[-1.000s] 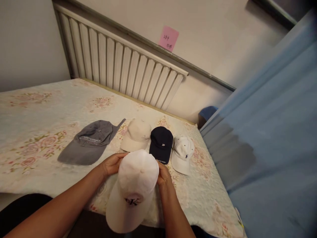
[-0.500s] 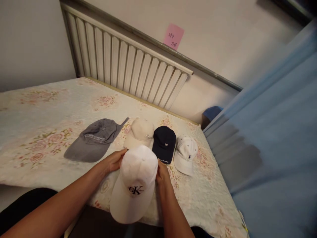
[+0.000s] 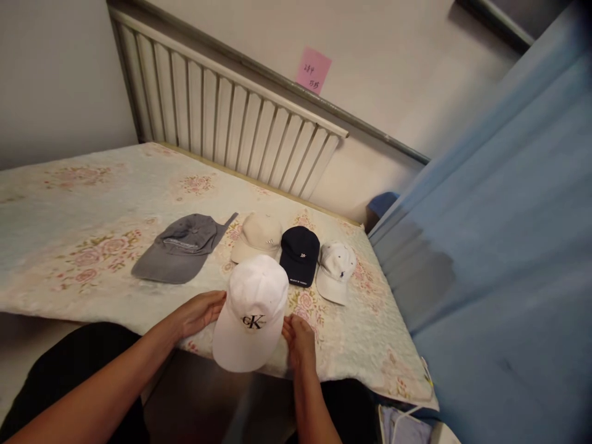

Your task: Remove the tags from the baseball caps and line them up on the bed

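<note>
A white cap (image 3: 253, 308) with a dark "CK" logo rests at the near edge of the bed, brim pointing toward me. My left hand (image 3: 200, 311) holds its left side, fingers curled against the crown. My right hand (image 3: 298, 336) grips its right side near the brim. Behind it lie a grey cap (image 3: 180, 248), a beige cap (image 3: 257, 235), a navy cap (image 3: 300, 254) and a white cap (image 3: 336, 269) with small dark dots, in a row on the floral bedspread (image 3: 83, 234).
A white slatted headboard (image 3: 222, 117) leans against the wall, with a pink sticky note (image 3: 313, 69) above it. A blue curtain (image 3: 499, 246) hangs on the right. Some cloth and a white cable (image 3: 402, 425) lie on the floor at the bed's corner.
The CK cap has come down and forward onto the bed's near edge, and its logo has turned up into view. Both hands slid from the crown's back toward the sides.
</note>
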`<state>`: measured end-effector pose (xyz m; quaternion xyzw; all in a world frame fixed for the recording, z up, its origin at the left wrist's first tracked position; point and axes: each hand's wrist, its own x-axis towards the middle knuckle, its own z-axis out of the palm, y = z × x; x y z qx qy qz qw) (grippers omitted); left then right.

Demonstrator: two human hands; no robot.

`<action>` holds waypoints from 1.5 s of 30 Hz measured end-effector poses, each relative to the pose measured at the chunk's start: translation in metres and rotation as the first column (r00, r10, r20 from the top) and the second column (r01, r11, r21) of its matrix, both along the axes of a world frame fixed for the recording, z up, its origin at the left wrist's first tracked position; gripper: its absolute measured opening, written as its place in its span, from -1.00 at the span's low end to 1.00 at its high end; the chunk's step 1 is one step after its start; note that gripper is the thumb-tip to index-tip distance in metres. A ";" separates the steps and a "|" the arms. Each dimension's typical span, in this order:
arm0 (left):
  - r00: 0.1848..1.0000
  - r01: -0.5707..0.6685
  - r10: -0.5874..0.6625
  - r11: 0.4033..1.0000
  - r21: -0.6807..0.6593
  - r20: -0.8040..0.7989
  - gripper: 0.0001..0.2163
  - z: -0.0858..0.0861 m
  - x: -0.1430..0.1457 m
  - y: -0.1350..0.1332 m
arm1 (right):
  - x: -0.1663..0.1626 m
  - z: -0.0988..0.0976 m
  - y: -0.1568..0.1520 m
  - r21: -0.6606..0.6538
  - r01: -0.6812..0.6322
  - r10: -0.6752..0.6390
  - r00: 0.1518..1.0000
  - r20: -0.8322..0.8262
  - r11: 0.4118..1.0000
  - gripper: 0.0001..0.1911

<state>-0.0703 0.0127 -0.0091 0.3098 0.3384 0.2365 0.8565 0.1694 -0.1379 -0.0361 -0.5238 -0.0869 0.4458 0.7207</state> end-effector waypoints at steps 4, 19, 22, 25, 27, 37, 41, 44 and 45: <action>0.995 0.093 -0.090 0.989 0.116 -0.031 -0.68 0.004 0.000 -0.016 | -0.009 -0.008 -0.018 -0.023 0.032 -0.033 0.999 -0.026 0.999 -0.66; 0.995 0.067 -0.069 0.997 0.025 0.073 -0.50 -0.002 0.006 -0.045 | -0.039 0.014 -0.064 -0.035 -0.203 0.197 0.971 -0.136 0.979 -0.63; 0.994 0.046 -0.049 0.998 0.038 0.097 -0.48 0.002 0.011 -0.048 | -0.046 0.016 -0.072 0.005 -0.260 0.256 0.949 -0.185 0.966 -0.59; 0.991 0.031 -0.037 0.999 0.044 0.131 -0.48 0.007 0.016 -0.052 | -0.051 0.019 -0.077 0.072 -0.250 0.260 0.937 -0.235 0.966 -0.63; 0.989 0.026 -0.033 0.999 0.045 0.146 -0.46 0.010 0.019 -0.055 | -0.053 0.022 -0.079 0.135 -0.230 0.258 0.933 -0.252 0.964 -0.63; 0.990 0.091 -0.104 0.987 0.135 0.093 -0.58 0.018 0.041 -0.065 | -0.045 0.026 -0.083 0.283 -0.186 0.240 0.956 -0.169 0.941 -0.51; 0.975 0.134 -0.050 0.912 0.388 -0.218 -0.65 0.000 0.047 -0.049 | -0.025 0.019 -0.089 0.316 -0.126 0.188 0.966 -0.176 0.940 -0.51; 0.839 0.244 0.290 0.554 0.796 -0.459 -0.75 -0.024 0.045 -0.033 | -0.004 0.017 -0.090 0.324 -0.076 0.139 0.974 -0.178 0.943 -0.53; 0.801 0.303 0.395 0.383 0.873 -0.451 -0.78 -0.032 0.042 -0.029 | 0.004 0.018 -0.088 0.325 -0.055 0.116 0.979 -0.171 0.944 -0.54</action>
